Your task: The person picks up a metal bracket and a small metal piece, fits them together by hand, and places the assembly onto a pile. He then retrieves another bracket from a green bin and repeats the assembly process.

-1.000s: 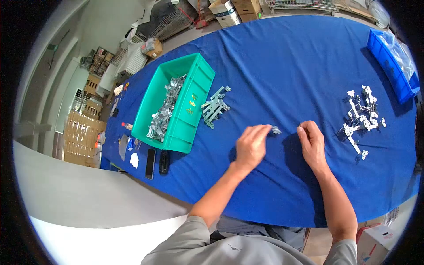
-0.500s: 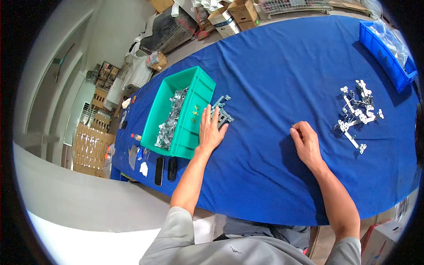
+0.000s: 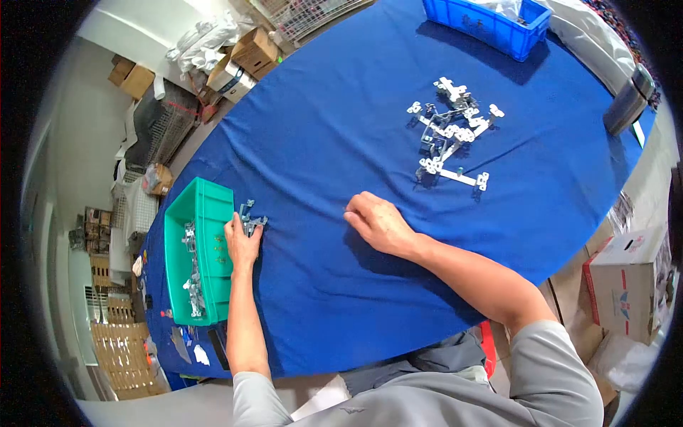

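My left hand (image 3: 243,245) is beside the green bin (image 3: 220,277), its thumb and fingers around small grey metal brackets (image 3: 250,215) at the bin's right side. How many it grips is hidden by the fingers. Over the middle of the cloth, my right hand (image 3: 380,224) is closed, with thumb and forefinger together; anything between them is too small to make out. More grey metal parts (image 3: 193,285) lie inside the bin. Farther off to the right, a loose, tangled group of silvery metal brackets (image 3: 455,133) rests on the blue cloth (image 3: 320,156).
A blue crate (image 3: 491,28) with clear plastic stands at the far edge. A dark cylindrical object (image 3: 629,99) is at the right edge. Small items, including a white scrap (image 3: 201,355), lie left of the bin. A carton (image 3: 629,285) stands on the floor at right.
The view has swung right, so the table things appear farther left. My left hand's fingers, spread over the brackets before, have closed around them. My right hand stays curled.
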Motion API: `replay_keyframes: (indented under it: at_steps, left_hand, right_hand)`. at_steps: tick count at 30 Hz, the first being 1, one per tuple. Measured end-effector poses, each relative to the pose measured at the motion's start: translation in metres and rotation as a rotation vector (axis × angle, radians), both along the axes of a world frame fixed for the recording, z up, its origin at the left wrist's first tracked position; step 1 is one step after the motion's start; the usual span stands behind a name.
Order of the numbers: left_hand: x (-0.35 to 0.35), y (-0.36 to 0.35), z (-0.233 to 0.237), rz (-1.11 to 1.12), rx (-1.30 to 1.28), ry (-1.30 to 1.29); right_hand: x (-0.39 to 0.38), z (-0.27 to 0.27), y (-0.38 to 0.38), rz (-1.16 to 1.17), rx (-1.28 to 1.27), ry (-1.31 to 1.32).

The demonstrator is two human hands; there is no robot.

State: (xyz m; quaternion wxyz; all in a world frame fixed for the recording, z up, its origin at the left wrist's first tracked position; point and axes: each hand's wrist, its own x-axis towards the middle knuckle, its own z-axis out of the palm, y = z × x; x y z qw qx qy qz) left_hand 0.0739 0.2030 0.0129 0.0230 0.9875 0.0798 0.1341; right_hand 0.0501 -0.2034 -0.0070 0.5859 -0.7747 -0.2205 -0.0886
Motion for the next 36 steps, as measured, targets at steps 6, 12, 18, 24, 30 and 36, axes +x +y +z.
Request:
replay_keyframes:
  at_steps: [6, 12, 18, 24, 30, 36]
  left_hand:
    - [0.000, -0.009, 0.013, 0.015, 0.009, 0.134]
    - [-0.021, -0.037, 0.023, -0.032, -0.051, 0.094]
    - [-0.032, -0.051, 0.030, -0.216, -0.053, -0.024]
    - [-0.033, -0.042, 0.095, -0.303, -0.058, -0.292]
    - [-0.033, 0.048, 0.168, 0.033, 0.066, -0.360]
    - [-0.034, 0.161, 0.155, 0.579, 0.128, 0.026]
  right_hand:
    - [-0.001, 0.004, -0.002, 0.018, 0.003, 0.010]
    - [0.003, 0.003, -0.002, 0.024, -0.008, 0.014]
    - [-0.001, 0.011, 0.000, -0.001, -0.032, 0.107]
    - [0.000, 0.007, -0.001, -0.007, -0.048, 0.135]
    - [0.001, 0.000, 0.000, 0.012, 0.011, 0.137]
    - [-0.001, 0.010, 0.000, 0.006, -0.021, 0.075]
